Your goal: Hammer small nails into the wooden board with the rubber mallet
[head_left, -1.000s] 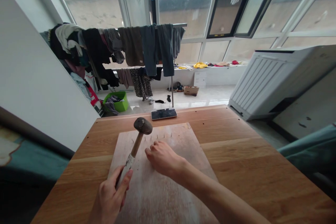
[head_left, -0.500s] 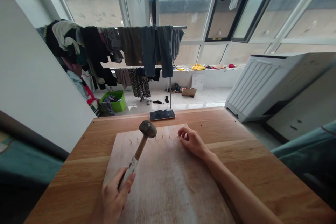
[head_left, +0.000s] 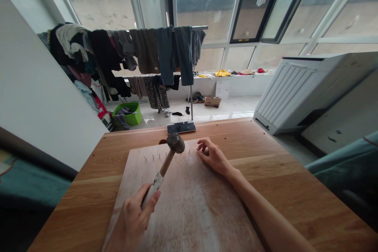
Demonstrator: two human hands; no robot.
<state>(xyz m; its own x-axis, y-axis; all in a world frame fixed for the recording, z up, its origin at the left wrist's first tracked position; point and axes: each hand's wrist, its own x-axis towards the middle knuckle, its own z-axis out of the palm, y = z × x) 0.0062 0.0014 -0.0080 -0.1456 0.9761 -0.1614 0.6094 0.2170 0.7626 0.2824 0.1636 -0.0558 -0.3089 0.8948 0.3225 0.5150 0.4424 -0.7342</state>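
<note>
Row of small metal nails [head_left: 152, 157] standing, not driven flush yet
Left hand [head_left: 132, 220] clamps the wooden-handled, dark-headed hammer [head_left: 168, 159] mid-frame above them on the pale wooden board [head_left: 191, 204]; right hand [head_left: 215, 157] curled alongside, grip unclear.

Illumination: diffuse daylight enters through the windows [head_left: 212, 8] on the far side, and the top panes are overexposed to near white. The board [head_left: 189, 204] carries a pale sheen down its centre. Shadows on the table [head_left: 280, 173] are soft and weak. The hammer [head_left: 164, 165] is rendered sharp. Wide-angle distortion bends the window frames and the wall [head_left: 35, 86] towards the edges. The lower left corner is dark.
</note>
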